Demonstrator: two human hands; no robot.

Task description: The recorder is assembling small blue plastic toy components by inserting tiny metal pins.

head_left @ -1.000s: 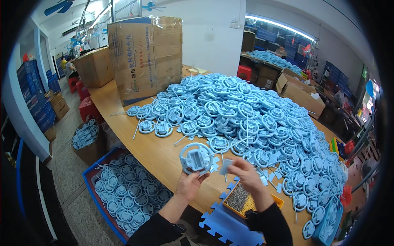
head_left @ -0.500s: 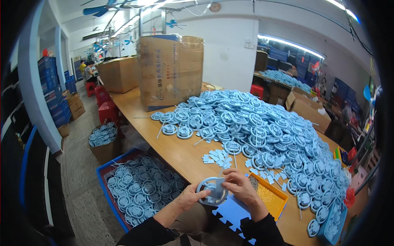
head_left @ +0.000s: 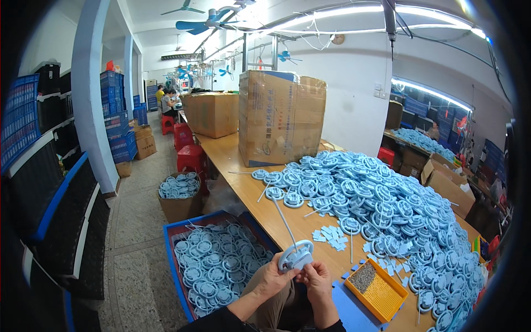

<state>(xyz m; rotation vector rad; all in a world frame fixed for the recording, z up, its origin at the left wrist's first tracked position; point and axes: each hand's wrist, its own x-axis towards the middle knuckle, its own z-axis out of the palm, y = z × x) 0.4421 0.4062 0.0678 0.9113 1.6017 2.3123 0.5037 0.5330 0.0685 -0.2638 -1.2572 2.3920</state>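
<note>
The fingers of both hands are covering the lower rim of a light-blue ring-shaped piece (head_left: 299, 259), so whether a separate flat tile is sitting under the right fingertips is hard to tell. The left hand (head_left: 273, 280) is clamping the ring from its left side, and the right hand (head_left: 317, 281) is pinching its lower right side. The piece is hanging above the person's lap, near the table edge, with a thin rod (head_left: 285, 222) slanting up from it. The lower picture edge is cutting off the dark sleeves (head_left: 224, 321). The left hand and forearm are overlapping part of a blue crate (head_left: 173, 271) filled with similar pieces. Right of the hands, a yellow tray (head_left: 386, 301) is holding tiny grey parts (head_left: 363, 277), and small tiles (head_left: 330, 237) are lying loose on the table (head_left: 264, 212). A big heap (head_left: 381, 202) is covering much of the tabletop, its right end fading into the dark rim, while a tall cardboard box (head_left: 281, 122) is blocking the view behind it.
</note>
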